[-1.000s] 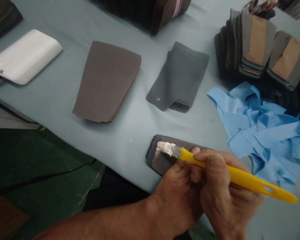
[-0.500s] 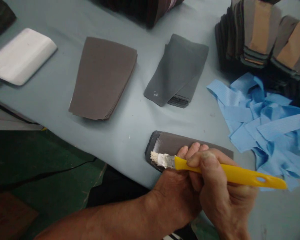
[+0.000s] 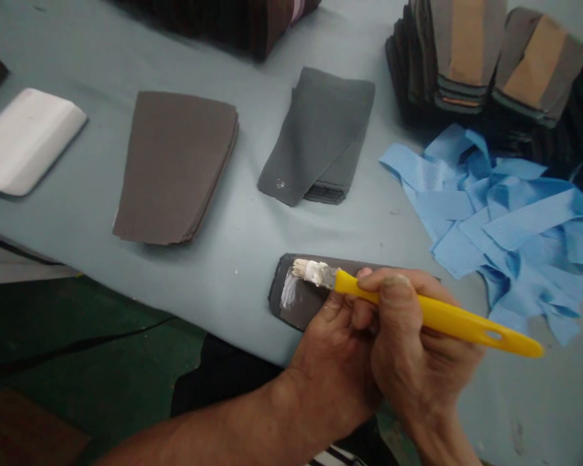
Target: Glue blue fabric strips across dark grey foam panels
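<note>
My right hand (image 3: 412,349) is closed around the yellow handle of a paintbrush (image 3: 459,320). White paste coats the brush's bristles, which touch a dark brown fabric-like piece (image 3: 304,309) near its black-edged left end. A smeared white streak shows there, just below the bristles. Under and beside the right hand, my left hand (image 3: 337,359) grips the same piece at the table's front edge; its fingers are partly hidden by the right hand.
A pile of brown panels (image 3: 179,168) and a stack of dark grey pieces (image 3: 323,129) lie behind. Light blue strips (image 3: 510,213) are heaped at right, before bundled dark pieces (image 3: 469,45). A white device (image 3: 32,139) sits at left. The table edge (image 3: 140,303) slopes down.
The brush has moved from the near side of the brown piece's left end to its far side, with more white smear now visible. The whole view has shifted slightly.
</note>
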Demonstrator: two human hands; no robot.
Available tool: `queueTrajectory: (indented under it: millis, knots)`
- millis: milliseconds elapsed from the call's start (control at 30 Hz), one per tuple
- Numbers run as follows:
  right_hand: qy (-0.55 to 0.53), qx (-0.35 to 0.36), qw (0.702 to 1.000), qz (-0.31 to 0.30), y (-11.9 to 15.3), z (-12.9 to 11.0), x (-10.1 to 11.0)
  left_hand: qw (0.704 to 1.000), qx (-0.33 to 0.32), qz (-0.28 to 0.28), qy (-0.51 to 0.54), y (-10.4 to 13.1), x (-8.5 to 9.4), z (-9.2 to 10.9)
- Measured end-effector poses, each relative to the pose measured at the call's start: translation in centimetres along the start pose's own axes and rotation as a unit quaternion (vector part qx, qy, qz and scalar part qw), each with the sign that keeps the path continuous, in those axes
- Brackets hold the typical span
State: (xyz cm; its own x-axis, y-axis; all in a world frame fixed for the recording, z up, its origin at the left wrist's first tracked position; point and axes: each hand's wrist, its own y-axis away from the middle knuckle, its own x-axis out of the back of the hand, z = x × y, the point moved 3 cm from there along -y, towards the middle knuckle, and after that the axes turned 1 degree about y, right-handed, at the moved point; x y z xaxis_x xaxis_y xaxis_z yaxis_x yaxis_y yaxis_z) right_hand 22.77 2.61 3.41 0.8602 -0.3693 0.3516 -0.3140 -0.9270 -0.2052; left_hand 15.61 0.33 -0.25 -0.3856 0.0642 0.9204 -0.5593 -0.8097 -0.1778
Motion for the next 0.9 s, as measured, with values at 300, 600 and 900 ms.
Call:
queueTrajectory:
  millis: [300,600,900]
  knots:
    - [-0.148,-0.039,0.97,0.191,-1.4,-0.2,3.5,0.997,-0.038,0.039,0.047,0.1,1.1,-0.7]
    - [-0.122,-0.082,0.987,0.072,-0.2,-0.1,3.6,0.997,-0.062,0.041,0.028,0.0,1.4,-0.9]
    - [-0.067,-0.052,0.969,0.234,-1.5,1.1,9.3,0.998,-0.051,0.032,-0.007,-0.3,1.5,-0.9]
